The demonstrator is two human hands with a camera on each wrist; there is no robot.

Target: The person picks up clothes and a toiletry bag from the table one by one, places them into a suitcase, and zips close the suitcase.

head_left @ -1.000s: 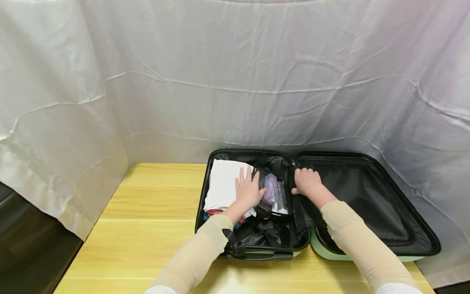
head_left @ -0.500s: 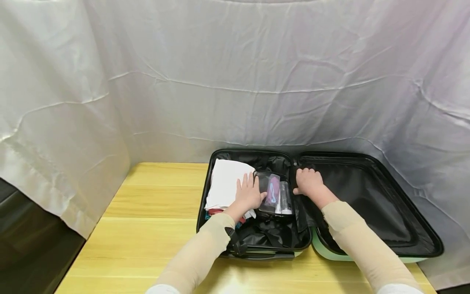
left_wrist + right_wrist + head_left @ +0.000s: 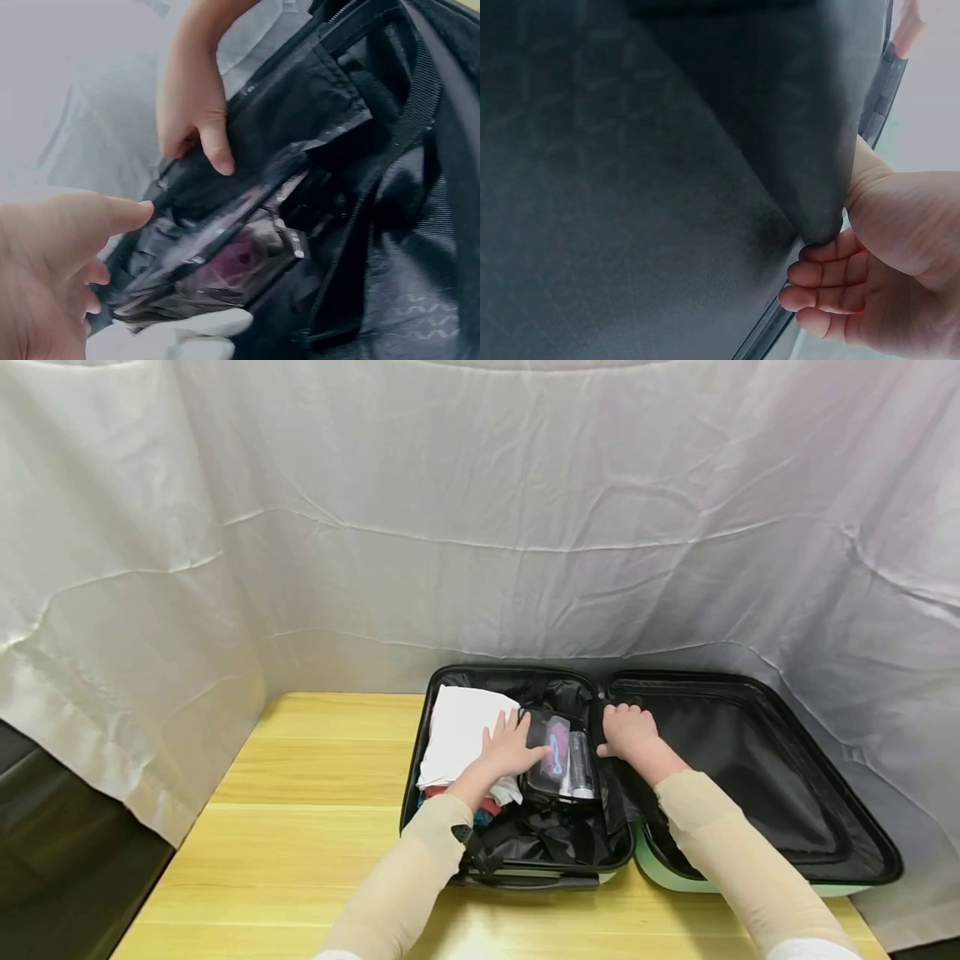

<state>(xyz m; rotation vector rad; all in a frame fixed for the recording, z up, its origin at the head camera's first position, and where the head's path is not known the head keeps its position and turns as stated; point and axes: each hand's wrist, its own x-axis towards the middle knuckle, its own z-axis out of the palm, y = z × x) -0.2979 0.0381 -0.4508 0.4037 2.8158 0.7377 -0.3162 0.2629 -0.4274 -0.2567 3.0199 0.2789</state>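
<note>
Since the frame a second ago, the left hand has shifted slightly, its thumb reaching further over the black-edged clear pouch – which now lies flatter in the suitcase; the right hand has stayed in place; the left fingers are spread and hold nothing, lying over the border between the white cloth and the pouch; the right fingers are curled, gripping the edge of a black fabric flap near the hinge. The pouch sits in the left half of the suitcase, right of the cloth; a purple item and a clear cylinder show through its top; red and teal fabric peeks from under the cloth. The suitcase lies unfolded on a wooden surface – a pale curtain hangs behind.
</note>
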